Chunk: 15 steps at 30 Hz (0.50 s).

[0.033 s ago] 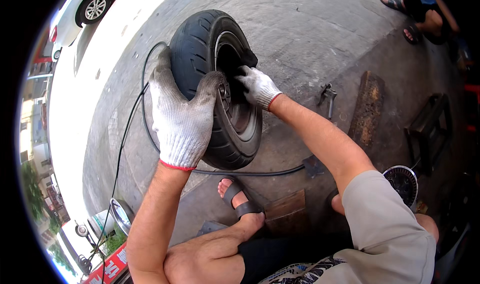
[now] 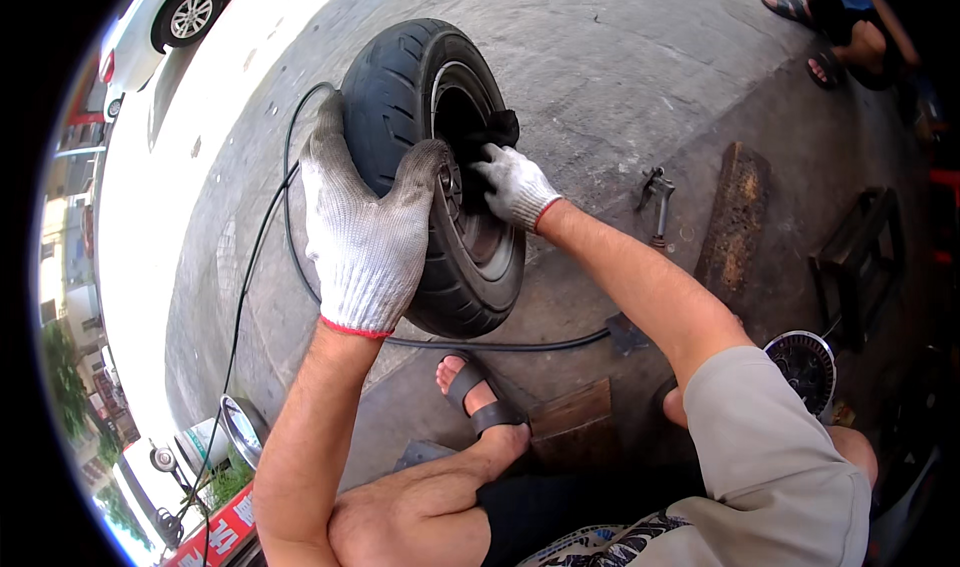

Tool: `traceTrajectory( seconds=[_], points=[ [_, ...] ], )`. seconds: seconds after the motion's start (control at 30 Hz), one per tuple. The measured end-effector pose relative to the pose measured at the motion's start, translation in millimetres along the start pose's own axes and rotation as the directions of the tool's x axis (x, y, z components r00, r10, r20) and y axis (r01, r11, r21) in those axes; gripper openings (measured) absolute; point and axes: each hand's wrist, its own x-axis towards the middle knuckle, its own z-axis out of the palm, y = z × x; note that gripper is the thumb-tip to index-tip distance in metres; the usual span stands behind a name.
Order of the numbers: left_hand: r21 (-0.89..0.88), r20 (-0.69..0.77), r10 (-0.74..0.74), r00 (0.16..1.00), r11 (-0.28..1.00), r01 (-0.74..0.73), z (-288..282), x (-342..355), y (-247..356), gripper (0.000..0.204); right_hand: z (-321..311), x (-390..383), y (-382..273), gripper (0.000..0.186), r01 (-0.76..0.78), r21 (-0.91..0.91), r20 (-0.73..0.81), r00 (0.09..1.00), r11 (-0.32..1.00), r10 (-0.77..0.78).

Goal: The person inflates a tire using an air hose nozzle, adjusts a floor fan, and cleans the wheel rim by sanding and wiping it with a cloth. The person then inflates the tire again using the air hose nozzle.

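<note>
A scooter-type wheel with a black grooved tyre [image 2: 385, 87] stands upright, slightly tilted, in front of me. My left hand [image 2: 365, 237], in a white knit glove with grey-soiled fingers, grips its near left side, fingers along the tread and thumb at the rim [image 2: 490, 252]. At the open side of the wheel is my right hand [image 2: 520, 189], gloved in the same way. Its curled fingers are closed on a black cloth [image 2: 503, 127] that bunches out above them. Part of the cloth and the fingertips are lost in the dark hub hollow.
A black hose [image 2: 500, 346] runs behind and below the wheel. To the right lie a metal hand tool [image 2: 657, 202], a worn block [image 2: 735, 212], a dark stool [image 2: 858, 257] and a round metal part [image 2: 803, 372]. Another person's sandalled feet [image 2: 825, 65] are at top right.
My right hand has shifted slightly down, and the black cloth shows a little differently above its fingers. The left hand and the wheel are almost unmoved.
</note>
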Motion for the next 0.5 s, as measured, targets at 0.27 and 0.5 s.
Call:
traceTrajectory(
  seconds=[0.27,0.5],
  points=[
    [-0.042,-0.015,-0.02,1.0,0.999,0.019,-7.1,-4.6,-10.5,0.085,-41.0,-40.8,-10.4,0.034,-0.096,0.334,0.193,0.981,0.938,0.032],
    [-0.051,0.004,-0.011,1.0,0.999,0.011,-1.9,-2.7,2.6,0.086,-28.0,18.6,17.6,0.04,0.088,0.219,-0.234,0.972,0.972,-0.035]
  ],
)
